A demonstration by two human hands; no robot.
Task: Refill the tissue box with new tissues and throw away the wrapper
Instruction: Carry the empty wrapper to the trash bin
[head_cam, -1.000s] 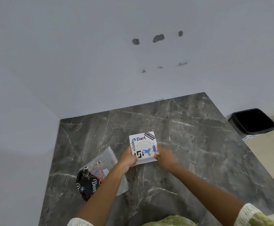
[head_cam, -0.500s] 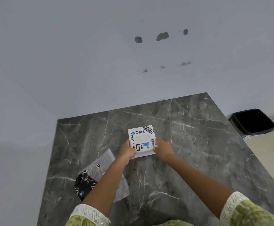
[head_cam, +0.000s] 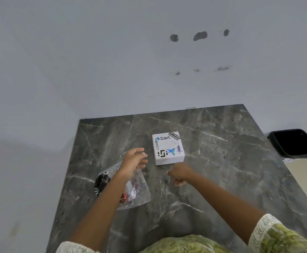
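Resting square on veined grey marble [head_cam: 222, 170], the stickered tissue box [head_cam: 168, 147] sits released by both empty hands.

We saw soft, even, fairly dim light with only faint shadows. Both hands were motion-blurred, the right hand [head_cam: 179, 174] worst. Pale sheen lay on the marble table [head_cam: 222, 161]. Wide-angle distortion bent the edges.

Left forearm hides wrapper [head_cam: 136, 194] middle; bin [head_cam: 295, 143] cut by right edge
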